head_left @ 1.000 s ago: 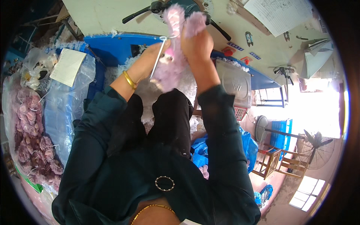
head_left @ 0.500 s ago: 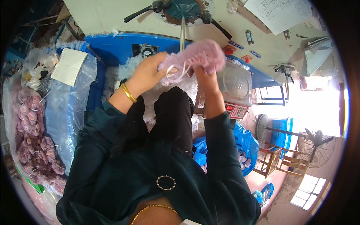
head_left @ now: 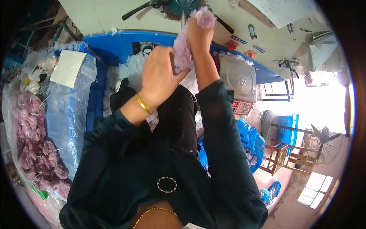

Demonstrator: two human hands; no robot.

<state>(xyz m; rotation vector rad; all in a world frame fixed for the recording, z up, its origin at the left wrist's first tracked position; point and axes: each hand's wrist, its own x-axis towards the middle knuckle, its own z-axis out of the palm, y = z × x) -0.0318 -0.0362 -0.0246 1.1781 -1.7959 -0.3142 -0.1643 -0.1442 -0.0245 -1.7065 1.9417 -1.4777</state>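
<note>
A fluffy mauve-pink plush piece [head_left: 182,51] hangs between my hands, beside the metal tube [head_left: 183,20] that sticks out from the machine's green round fitting [head_left: 183,7]. Closed round its upper part is my right hand [head_left: 200,38], and a tuft of pink plush pokes out above the fist. My left hand [head_left: 157,74] curls against the lower end, its thumb underneath; most of its fingertips are hidden. A gold bangle is on the left wrist.
White stuffing [head_left: 129,72] fills the blue-edged space ahead. At left lies a clear bag of mauve plush pieces [head_left: 32,133], near a notepad [head_left: 68,68]. A scale [head_left: 242,108] with a clear bin [head_left: 237,80] stands at right, above a blue bag [head_left: 249,141]. Red buttons [head_left: 231,45] sit on the panel.
My right hand has moved up and left with the plush piece, which now stands more upright. My left hand has shifted slightly right and turned its back upward.
</note>
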